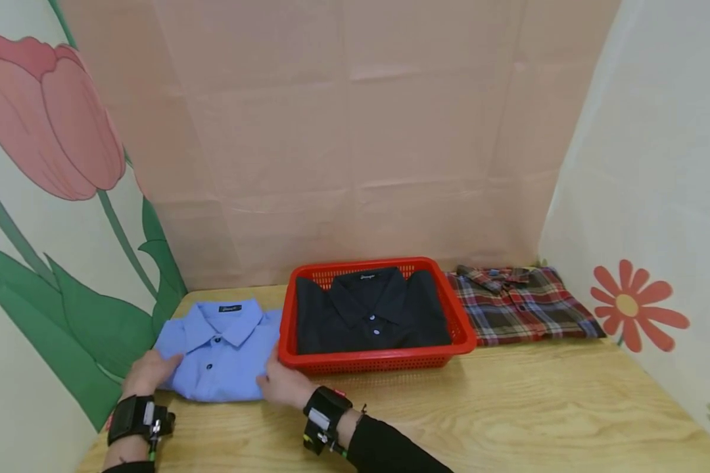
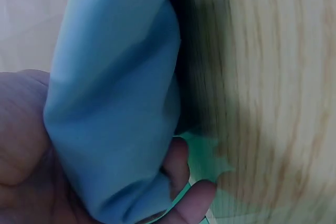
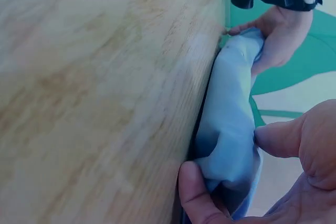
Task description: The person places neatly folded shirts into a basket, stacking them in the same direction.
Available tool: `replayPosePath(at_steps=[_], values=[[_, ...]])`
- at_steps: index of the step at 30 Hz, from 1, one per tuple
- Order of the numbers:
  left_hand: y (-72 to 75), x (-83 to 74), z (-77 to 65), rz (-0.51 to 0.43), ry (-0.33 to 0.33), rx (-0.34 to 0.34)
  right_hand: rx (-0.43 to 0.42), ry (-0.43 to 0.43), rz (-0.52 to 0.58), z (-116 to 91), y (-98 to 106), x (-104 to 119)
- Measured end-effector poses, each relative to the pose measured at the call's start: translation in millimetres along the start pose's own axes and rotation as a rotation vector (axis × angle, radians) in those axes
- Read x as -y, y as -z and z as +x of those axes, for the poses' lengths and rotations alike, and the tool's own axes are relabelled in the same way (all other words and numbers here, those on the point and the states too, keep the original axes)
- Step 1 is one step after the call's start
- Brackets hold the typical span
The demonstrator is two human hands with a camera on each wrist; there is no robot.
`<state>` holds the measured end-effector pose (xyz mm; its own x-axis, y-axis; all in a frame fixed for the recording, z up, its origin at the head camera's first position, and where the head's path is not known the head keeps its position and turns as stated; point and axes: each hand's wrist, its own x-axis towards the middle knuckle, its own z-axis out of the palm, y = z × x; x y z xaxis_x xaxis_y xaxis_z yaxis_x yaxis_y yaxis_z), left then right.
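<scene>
A folded light blue collared shirt [image 1: 231, 371] lies on the wooden table at the left, its collar toward the back wall. My left hand [image 1: 148, 371] grips its left front side, thumb on top; the left wrist view shows fingertips [image 2: 197, 198] curling from beneath the blue cloth [image 2: 115, 77]. At the opposite front corner, my right hand [image 1: 286, 384] pinches the shirt beside the basket. Thumb above and a finger [image 3: 194, 192] at the underside show in the right wrist view, where the front fold bulges between both hands.
A red plastic basket [image 1: 378, 359] stands right of the blue shirt, close against it, with a folded black shirt [image 1: 313, 322] inside. Beyond it lies a folded plaid shirt [image 1: 526, 315]. Papered walls border the wooden table [image 1: 538, 407] at the back and both sides.
</scene>
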<state>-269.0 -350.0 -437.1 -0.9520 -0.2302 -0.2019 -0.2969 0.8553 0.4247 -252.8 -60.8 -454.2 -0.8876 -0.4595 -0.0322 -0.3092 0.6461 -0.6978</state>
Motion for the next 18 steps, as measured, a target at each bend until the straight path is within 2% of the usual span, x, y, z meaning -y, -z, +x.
replayPosePath(at_steps=[6,12,15,18], values=[[4.3,3.3,-0.9,-0.017,-0.056,0.028,0.058,-0.102,0.033,1.9,-0.4,0.2],[3.6,1.3,-0.7,-0.026,-0.037,0.064,0.055,-0.167,-0.01,3.2,-0.3,3.8],[1.3,-0.7,-0.9,-0.024,-0.027,0.085,0.026,-0.164,-0.011,3.6,-2.6,5.1],[-1.1,-2.3,-1.0,-0.014,-0.032,0.073,-0.016,-0.126,-0.023,3.1,-6.9,5.6]])
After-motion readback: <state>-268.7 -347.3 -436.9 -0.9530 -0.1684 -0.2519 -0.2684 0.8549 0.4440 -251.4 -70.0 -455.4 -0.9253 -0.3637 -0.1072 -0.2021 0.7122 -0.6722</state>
